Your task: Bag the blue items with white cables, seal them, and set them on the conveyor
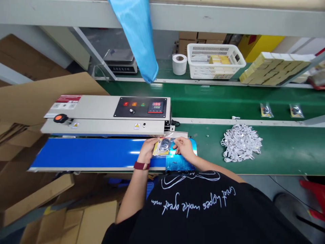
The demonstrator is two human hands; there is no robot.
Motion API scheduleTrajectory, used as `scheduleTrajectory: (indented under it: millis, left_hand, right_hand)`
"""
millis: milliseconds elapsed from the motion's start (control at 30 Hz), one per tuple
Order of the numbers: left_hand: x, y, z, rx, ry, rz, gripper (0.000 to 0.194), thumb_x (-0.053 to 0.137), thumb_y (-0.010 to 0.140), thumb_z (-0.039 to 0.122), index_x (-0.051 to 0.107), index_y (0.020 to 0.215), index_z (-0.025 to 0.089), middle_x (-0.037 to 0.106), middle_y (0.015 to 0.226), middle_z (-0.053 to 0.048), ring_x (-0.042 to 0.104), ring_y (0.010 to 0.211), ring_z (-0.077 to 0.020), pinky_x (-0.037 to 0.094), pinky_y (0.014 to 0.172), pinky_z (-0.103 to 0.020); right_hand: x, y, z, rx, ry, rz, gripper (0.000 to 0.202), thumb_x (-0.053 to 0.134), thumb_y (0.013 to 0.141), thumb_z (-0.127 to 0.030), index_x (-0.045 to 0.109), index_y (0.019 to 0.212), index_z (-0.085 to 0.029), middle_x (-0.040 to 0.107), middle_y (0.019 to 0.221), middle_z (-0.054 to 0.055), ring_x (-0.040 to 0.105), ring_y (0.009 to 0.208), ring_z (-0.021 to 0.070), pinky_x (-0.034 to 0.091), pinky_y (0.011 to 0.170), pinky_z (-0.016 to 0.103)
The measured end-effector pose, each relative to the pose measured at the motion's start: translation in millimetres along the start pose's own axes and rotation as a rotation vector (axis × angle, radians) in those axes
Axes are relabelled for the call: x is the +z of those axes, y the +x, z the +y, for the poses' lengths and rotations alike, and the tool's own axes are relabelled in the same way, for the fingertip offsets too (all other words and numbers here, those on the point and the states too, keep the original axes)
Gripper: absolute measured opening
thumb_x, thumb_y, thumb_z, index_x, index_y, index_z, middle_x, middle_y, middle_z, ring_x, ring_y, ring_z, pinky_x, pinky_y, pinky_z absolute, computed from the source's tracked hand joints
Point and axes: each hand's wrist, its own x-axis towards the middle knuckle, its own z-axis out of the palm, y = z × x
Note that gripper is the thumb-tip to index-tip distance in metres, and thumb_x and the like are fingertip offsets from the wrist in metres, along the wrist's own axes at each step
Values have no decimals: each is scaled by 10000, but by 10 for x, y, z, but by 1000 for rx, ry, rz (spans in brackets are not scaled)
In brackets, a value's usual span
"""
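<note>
- Left hand [147,149]: fingers closed over the left edge of a clear bag [164,145], thumb and fingers nearly together.
- Right hand [185,148]: fingers bent, fingertips at the bag's right edge; cannot tell whether they pinch it.
- Clear bag: over the right part of a blue belt [93,152], just in front of the machine [101,110]; a yellow card, a dark coiled item and a white cord show through.
- Machine: red digits lit on its display [155,107]; orange-topped knob [61,118] at left.
- Green surface [203,101], right of machine: heap of white cords [241,143]; two filled bags [266,110] farther back, apart from each other.
</note>
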Motion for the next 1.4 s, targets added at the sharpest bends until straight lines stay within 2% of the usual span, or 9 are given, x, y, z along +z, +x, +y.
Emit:
scheduleTrajectory:
  millis: [133, 400, 633, 800, 933, 1033, 1200, 1267, 1400]
  left_hand:
    - [-330, -53, 156, 3, 111, 44, 370, 815, 532, 317, 702, 777, 64, 706, 705, -115, 636, 608, -215, 488, 569, -305]
    - [-780, -383, 446, 241, 419, 471, 188, 725, 678, 239, 610, 622, 102, 587, 495, -1, 573, 599, -170, 403, 535, -224]
    - [-975, -671, 556, 217, 329, 429, 178, 741, 639, 194, 581, 698, 142, 608, 546, 3, 585, 608, -165, 404, 537, -216]
    - [-1249, -1064, 320, 188, 319, 329, 260, 778, 580, 262, 600, 733, 150, 673, 655, -28, 593, 599, -174, 436, 544, -244]
    - [-963, -1125, 24, 265, 305, 241, 293, 767, 592, 305, 594, 779, 159, 697, 734, -41, 599, 595, -157, 457, 567, -243]
    - [-574, -1039, -83, 321, 372, 100, 239, 718, 673, 313, 575, 790, 162, 692, 739, -30, 613, 636, -150, 463, 610, -235]
    - [-129, -925, -162, 379, 387, -121, 281, 695, 719, 301, 594, 942, 163, 694, 913, -55, 641, 824, -183, 485, 729, -270]
    - [-19, -881, -211, 454, 361, -92, 308, 688, 729, 301, 624, 997, 165, 683, 986, -66, 630, 899, -198, 481, 788, -289]
    - [208, -801, -282, 578, 175, 63, 207, 593, 809, 315, 694, 726, 155, 683, 788, -58, 623, 788, -185, 477, 761, -290]
  right_hand:
    - [42, -106, 76, -31, -33, -53, 205, 571, 735, -377, 561, 699, -175, 599, 528, -38, 489, 347, 68, 338, 331, 165]
    - [0, -238, 40, -28, -3, -112, 204, 597, 731, -379, 582, 700, -178, 618, 549, -23, 511, 403, 79, 362, 386, 186]
    - [18, -286, 24, -7, -16, -196, 222, 617, 716, -398, 585, 704, -179, 620, 565, -13, 518, 429, 92, 372, 399, 196]
    - [98, -326, 73, -12, -151, -374, 239, 599, 758, -414, 605, 712, -180, 641, 641, 1, 555, 513, 106, 413, 465, 214]
    - [201, -351, 73, -140, -225, -430, 259, 623, 767, -428, 653, 872, -193, 672, 786, 15, 599, 701, 142, 477, 639, 269]
    - [201, -346, 43, -183, -124, -305, 311, 656, 744, -440, 635, 948, -206, 667, 862, 26, 601, 790, 160, 480, 689, 279]
    - [43, -326, -64, -177, -11, -58, 262, 647, 736, -460, 617, 725, -200, 625, 672, 7, 532, 581, 140, 447, 566, 274]
    - [-26, -338, -117, -204, -48, -52, 253, 666, 720, -443, 631, 668, -198, 616, 643, 7, 521, 567, 143, 437, 567, 281]
    - [-157, -385, -213, -345, -71, -91, 189, 679, 716, -364, 670, 620, -201, 632, 671, 23, 563, 660, 171, 445, 658, 308]
